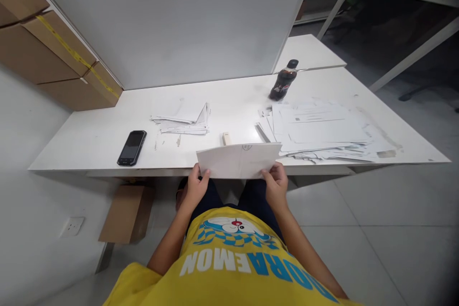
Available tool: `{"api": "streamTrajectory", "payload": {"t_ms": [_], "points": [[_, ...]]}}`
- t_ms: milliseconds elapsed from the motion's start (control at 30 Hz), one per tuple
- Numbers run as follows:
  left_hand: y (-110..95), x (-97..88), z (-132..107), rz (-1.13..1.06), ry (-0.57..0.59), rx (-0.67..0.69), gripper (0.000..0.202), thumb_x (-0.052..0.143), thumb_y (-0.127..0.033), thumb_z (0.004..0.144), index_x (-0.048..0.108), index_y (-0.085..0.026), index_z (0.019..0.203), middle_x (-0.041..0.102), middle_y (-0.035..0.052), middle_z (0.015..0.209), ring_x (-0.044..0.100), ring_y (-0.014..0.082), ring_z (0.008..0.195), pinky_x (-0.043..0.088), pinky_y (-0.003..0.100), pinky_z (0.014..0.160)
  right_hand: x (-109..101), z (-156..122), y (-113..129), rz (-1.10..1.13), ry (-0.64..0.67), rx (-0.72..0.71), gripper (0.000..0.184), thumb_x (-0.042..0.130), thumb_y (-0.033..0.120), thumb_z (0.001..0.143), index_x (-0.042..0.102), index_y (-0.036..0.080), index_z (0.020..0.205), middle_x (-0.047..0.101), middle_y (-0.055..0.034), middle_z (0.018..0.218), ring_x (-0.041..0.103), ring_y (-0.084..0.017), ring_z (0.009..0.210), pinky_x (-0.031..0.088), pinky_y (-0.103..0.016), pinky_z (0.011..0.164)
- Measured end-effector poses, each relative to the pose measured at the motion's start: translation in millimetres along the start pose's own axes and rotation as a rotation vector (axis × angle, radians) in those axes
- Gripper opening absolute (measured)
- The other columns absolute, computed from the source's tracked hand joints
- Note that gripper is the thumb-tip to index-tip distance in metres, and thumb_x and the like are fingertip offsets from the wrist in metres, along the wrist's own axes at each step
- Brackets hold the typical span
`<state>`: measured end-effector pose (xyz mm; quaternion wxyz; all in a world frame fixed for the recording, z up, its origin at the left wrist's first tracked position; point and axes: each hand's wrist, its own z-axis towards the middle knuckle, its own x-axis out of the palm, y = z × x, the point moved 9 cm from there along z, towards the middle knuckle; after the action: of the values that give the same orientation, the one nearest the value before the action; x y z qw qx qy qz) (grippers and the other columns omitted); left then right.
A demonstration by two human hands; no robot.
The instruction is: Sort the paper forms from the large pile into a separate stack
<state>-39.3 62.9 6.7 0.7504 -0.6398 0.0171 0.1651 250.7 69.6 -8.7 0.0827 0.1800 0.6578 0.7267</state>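
Both hands grip a folded sheet of white paper (238, 161) at the table's front edge. My left hand (197, 185) pinches its lower left corner, thumb on the near face. At the lower right corner my right hand (277, 184) holds it the same way. A dark round mark shows near the sheet's top edge. Just behind it a small beige block (226, 138) is partly hidden. Folded papers (184, 126) lie beyond my left hand, one with a raised flap. A spread pile of printed sheets (315, 126) lies to the right.
A black phone (132, 148) lies on the white table (93, 126) at the left. A dark cola bottle (284, 81) stands upright behind the paper pile. A pale panel (186, 24) rises along the back. Cardboard boxes (60, 57) are stacked at left; another box (124, 213) sits below the table.
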Motion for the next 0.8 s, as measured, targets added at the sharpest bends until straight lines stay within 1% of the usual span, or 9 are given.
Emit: {"api": "streamTrajectory", "payload": {"t_ms": [133,200,267,367,467,567,633,667,800], "points": [[11,18.2,-34,-0.152,0.098,-0.120,0.040,0.061,-0.044,0.086,0.054,-0.020,0.117,0.071,0.0079,0.099,0.068,0.0205,0.084,0.053,0.031,0.074,-25,-9,-16,-0.026,0.116,0.158,0.042,0.069,0.034,0.070,0.054,0.026,0.108,0.067,-0.0044,0.095,0.062,-0.022,0.087,0.048,-0.035,0.077],[23,28.9,-47,-0.247,0.099,-0.233,0.056,0.062,-0.045,0.084,0.046,-0.019,0.131,0.072,0.0079,0.096,0.068,0.0201,0.078,0.052,0.029,0.067,-36,-12,-23,-0.051,0.164,0.224,0.053,0.070,0.031,0.067,0.051,0.026,0.117,0.067,-0.0038,0.091,0.063,-0.022,0.083,0.048,-0.034,0.072],[32,39.4,-55,-0.312,0.100,-0.322,0.070,0.063,-0.045,0.082,0.039,-0.017,0.141,0.072,0.0054,0.088,0.065,0.0179,0.068,0.048,0.026,0.060,-47,-12,-26,-0.077,0.147,0.242,0.059,0.071,0.030,0.067,0.049,0.027,0.122,0.066,-0.0025,0.087,0.062,-0.021,0.078,0.047,-0.032,0.067],[36,49.4,-57,-0.343,0.112,-0.374,0.078,0.063,-0.043,0.082,0.034,-0.015,0.148,0.070,0.0012,0.077,0.059,0.0136,0.058,0.041,0.022,0.053,-55,-8,-28,-0.100,0.094,0.239,0.058,0.069,0.031,0.069,0.050,0.027,0.123,0.064,-0.0012,0.085,0.061,-0.019,0.075,0.047,-0.031,0.066],[35,47.2,-54,-0.320,0.077,-0.377,0.078,0.064,-0.040,0.082,0.034,-0.014,0.150,0.071,0.0025,0.082,0.059,0.0133,0.062,0.042,0.022,0.055,-52,-3,-27,-0.155,0.104,0.217,0.052,0.065,0.032,0.072,0.052,0.025,0.121,0.064,-0.0020,0.087,0.063,-0.019,0.078,0.049,-0.032,0.068],[32,42.4,-52,-0.311,0.040,-0.357,0.076,0.064,-0.041,0.084,0.035,-0.013,0.149,0.073,0.0070,0.093,0.064,0.0164,0.072,0.047,0.024,0.061,-48,0,-4,-0.349,0.031,0.031,0.041,0.060,0.031,0.077,0.056,0.022,0.117,0.066,-0.0065,0.099,0.063,-0.022,0.090,0.052,-0.038,0.079],[29,41.9,-51,-0.306,0.034,-0.348,0.071,0.062,-0.041,0.086,0.039,-0.014,0.147,0.073,0.0093,0.098,0.066,0.0185,0.078,0.049,0.025,0.065,-39,-2,22,-0.510,-0.020,-0.166,0.034,0.056,0.031,0.082,0.060,0.021,0.114,0.065,-0.0096,0.109,0.061,-0.024,0.102,0.051,-0.044,0.088],[27,41.8,-50,-0.292,0.027,-0.350,0.066,0.062,-0.041,0.086,0.043,-0.015,0.144,0.073,0.0101,0.100,0.067,0.0194,0.081,0.049,0.026,0.066,-28,-3,32,-0.554,0.002,-0.244,0.031,0.054,0.031,0.085,0.061,0.021,0.114,0.065,-0.0104,0.113,0.060,-0.025,0.106,0.051,-0.046,0.092],[18,38.1,-42,-0.186,-0.041,-0.378,0.044,0.063,-0.035,0.083,0.059,-0.015,0.123,0.073,0.0108,0.099,0.069,0.0215,0.085,0.051,0.028,0.071,36,-2,49,-0.520,0.340,-0.405,0.036,0.043,0.028,0.094,0.057,0.024,0.128,0.063,-0.0102,0.128,0.060,-0.025,0.115,0.050,-0.047,0.098]]}}
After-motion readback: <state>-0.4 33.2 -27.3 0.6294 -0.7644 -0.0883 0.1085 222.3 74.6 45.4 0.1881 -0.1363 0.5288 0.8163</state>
